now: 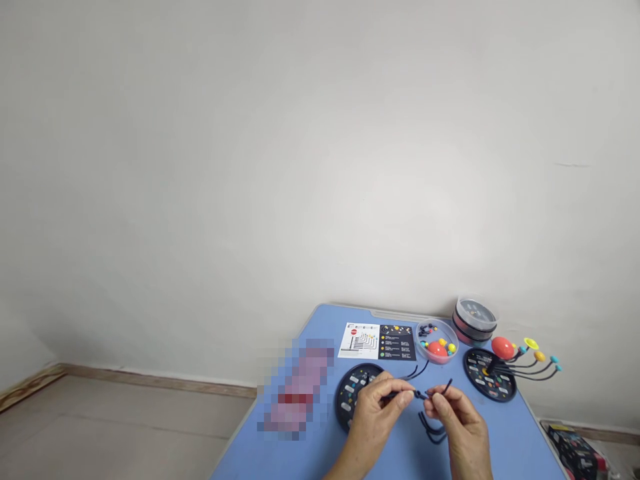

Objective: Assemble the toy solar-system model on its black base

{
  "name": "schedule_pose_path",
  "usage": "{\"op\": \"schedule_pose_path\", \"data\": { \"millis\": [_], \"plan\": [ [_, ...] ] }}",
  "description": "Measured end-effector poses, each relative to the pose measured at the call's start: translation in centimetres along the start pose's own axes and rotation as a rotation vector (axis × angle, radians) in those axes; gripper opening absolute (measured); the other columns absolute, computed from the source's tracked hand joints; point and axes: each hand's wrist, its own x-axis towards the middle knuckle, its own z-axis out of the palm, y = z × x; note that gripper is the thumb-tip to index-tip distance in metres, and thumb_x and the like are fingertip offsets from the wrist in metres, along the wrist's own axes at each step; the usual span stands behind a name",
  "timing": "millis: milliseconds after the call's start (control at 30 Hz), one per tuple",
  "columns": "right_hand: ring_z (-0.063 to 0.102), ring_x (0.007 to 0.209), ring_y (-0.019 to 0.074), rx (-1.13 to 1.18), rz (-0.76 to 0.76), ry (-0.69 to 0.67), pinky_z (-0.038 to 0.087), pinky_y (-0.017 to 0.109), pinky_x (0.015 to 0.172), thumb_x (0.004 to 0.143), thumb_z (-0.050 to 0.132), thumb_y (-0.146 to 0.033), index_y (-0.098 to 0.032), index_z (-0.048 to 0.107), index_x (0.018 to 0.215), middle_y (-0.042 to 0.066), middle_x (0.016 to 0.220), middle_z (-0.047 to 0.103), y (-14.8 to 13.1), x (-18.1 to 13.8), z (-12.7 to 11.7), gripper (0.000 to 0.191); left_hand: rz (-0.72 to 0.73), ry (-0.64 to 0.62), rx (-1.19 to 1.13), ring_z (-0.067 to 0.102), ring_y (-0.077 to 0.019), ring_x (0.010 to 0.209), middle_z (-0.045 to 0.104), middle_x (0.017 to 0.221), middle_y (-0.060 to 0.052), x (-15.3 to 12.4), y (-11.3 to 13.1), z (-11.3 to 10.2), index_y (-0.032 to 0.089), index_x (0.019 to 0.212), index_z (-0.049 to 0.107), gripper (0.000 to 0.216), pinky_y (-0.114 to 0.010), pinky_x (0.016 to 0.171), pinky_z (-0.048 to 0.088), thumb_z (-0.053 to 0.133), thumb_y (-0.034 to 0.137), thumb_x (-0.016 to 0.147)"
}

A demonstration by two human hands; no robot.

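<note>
My left hand (383, 403) is closed in a pinch on a thin black rod, whose small ring end sticks out past the fingertips. Just to its right, my right hand (460, 417) pinches another slim black curved rod (449, 385), its tip pointing up. The two hands almost meet, with the rod ends close together; whether they touch I cannot tell. Partly behind my left hand lies a round black base (347, 390) with printed coloured dots. Loose black curved rods (431, 430) rest below and between the hands, and a couple more (420, 371) lie beyond them.
A printed instruction sheet (359, 348) lies at the back. Beside it stands a clear round dish (418, 339) with red, yellow and blue balls. Stacked round containers (475, 330) are by the wall. An assembled planet model (503, 348) occupies the right. A blurred pinkish item (300, 390) is left.
</note>
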Motion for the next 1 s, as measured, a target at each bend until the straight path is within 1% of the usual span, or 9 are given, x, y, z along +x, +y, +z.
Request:
{"op": "schedule_pose_path", "data": {
  "millis": [100, 200, 367, 567, 667, 800, 933, 1000],
  "plan": [
    [0.067, 0.064, 0.0187, 0.038, -0.003, 0.029, 0.056, 0.03, 0.062, 0.059, 0.088, -0.048, -0.019, 0.076, 0.076, 0.004, 0.073, 0.073, -0.1, -0.5, 0.9, 0.036, 0.003, -0.011, -0.007, 0.055, -0.0155, 0.061, 0.061, 0.065, -0.002, -0.1, 0.0, 0.0, 0.021, 0.076, 0.08, 0.022, -0.022, 0.056, 0.041, 0.066, 0.037, 0.081],
    [0.066, 0.062, 0.0191, 0.052, 0.01, 0.011, 0.056, 0.03, 0.06, 0.058, 0.088, -0.047, -0.018, 0.075, 0.075, 0.003, 0.069, 0.072, -0.2, -0.7, 1.3, 0.036, 0.011, -0.022, -0.011, 0.055, -0.0156, 0.06, 0.061, 0.065, -0.002, -0.2, 0.0, 0.0, 0.021, 0.077, 0.08, 0.022, -0.022, 0.056, 0.04, 0.066, 0.038, 0.082],
    [0.066, 0.062, 0.0196, 0.045, 0.03, -0.027, 0.056, 0.031, 0.06, 0.056, 0.089, -0.047, -0.018, 0.075, 0.074, 0.003, 0.068, 0.071, 0.1, -0.5, 1.3, 0.037, 0.011, -0.025, -0.018, 0.055, -0.016, 0.061, 0.061, 0.066, -0.002, -0.2, -0.1, 0.0, 0.021, 0.078, 0.08, 0.024, -0.023, 0.056, 0.039, 0.066, 0.039, 0.083],
    [0.066, 0.063, 0.0195, 0.026, 0.025, -0.031, 0.055, 0.031, 0.062, 0.057, 0.088, -0.049, -0.019, 0.075, 0.074, 0.003, 0.068, 0.071, 0.2, -0.6, 1.1, 0.037, -0.004, -0.037, -0.03, 0.056, -0.0169, 0.063, 0.061, 0.067, -0.003, -0.3, -0.1, 0.0, 0.02, 0.077, 0.079, 0.023, -0.023, 0.057, 0.038, 0.066, 0.038, 0.083],
    [0.064, 0.063, 0.0196, -0.019, 0.023, -0.074, 0.055, 0.032, 0.063, 0.057, 0.088, -0.049, -0.018, 0.075, 0.072, 0.004, 0.067, 0.07, 0.1, -0.3, 0.8, 0.037, -0.006, -0.046, -0.025, 0.055, -0.0171, 0.064, 0.061, 0.066, -0.003, -0.4, -0.2, 0.0, 0.02, 0.075, 0.079, 0.023, -0.024, 0.058, 0.038, 0.066, 0.038, 0.083],
    [0.058, 0.063, 0.017, -0.093, -0.021, -0.135, 0.051, 0.028, 0.062, 0.059, 0.085, -0.049, -0.018, 0.073, 0.066, 0.002, 0.065, 0.066, 0.2, 0.4, 0.2, 0.034, 0.012, -0.048, -0.004, 0.055, -0.0172, 0.064, 0.06, 0.065, -0.002, -0.5, -0.2, 0.0, 0.019, 0.073, 0.078, 0.025, -0.024, 0.059, 0.038, 0.065, 0.038, 0.084],
    [0.057, 0.07, 0.0172, -0.126, -0.117, -0.153, 0.049, 0.026, 0.065, 0.064, 0.082, -0.045, -0.02, 0.069, 0.062, 0.002, 0.071, 0.063, 0.9, 0.8, -0.2, 0.029, 0.015, -0.041, 0.01, 0.054, -0.0168, 0.062, 0.058, 0.064, -0.002, -0.7, -0.2, 0.2, 0.018, 0.072, 0.077, 0.025, -0.024, 0.058, 0.038, 0.064, 0.036, 0.083],
    [0.056, 0.071, 0.0174, -0.138, -0.136, -0.177, 0.048, 0.026, 0.066, 0.067, 0.08, -0.042, -0.02, 0.068, 0.063, 0.001, 0.073, 0.062, 1.4, 0.9, -0.4, 0.026, 0.008, -0.043, 0.017, 0.054, -0.0169, 0.062, 0.058, 0.064, -0.002, -0.7, -0.2, 0.3, 0.018, 0.07, 0.076, 0.025, -0.024, 0.058, 0.038, 0.064, 0.034, 0.083]
  ]
}}
